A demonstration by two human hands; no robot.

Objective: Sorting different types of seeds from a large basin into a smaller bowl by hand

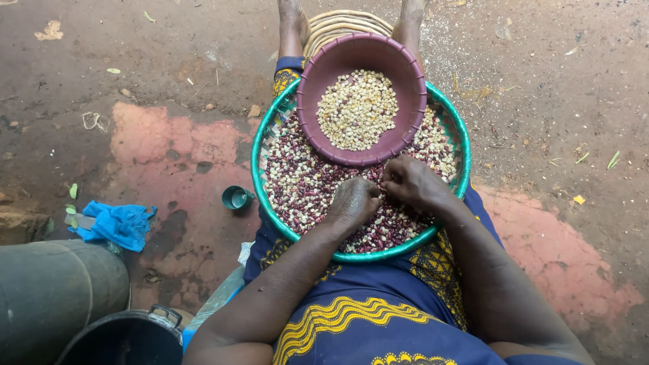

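A round green woven tray point(260, 145) rests on my lap, filled with mixed dark red and white kernels point(304, 186). A maroon bowl point(311, 94) sits on the tray's far half and holds pale yellow-white kernels point(357, 109). My left hand point(353, 201) rests curled on the mixed kernels near the tray's middle, fingers bent down into them. My right hand point(411, 181) lies just right of it, close to the bowl's near rim, fingertips pinched among the kernels. Whether either hand grips kernels is hidden by the fingers.
A small teal cup point(236, 198) stands on the ground left of the tray. A blue cloth point(118, 224) lies farther left. A dark drum point(54, 297) and a black pot point(128, 338) sit at bottom left. A second woven basket point(341, 21) lies between my feet.
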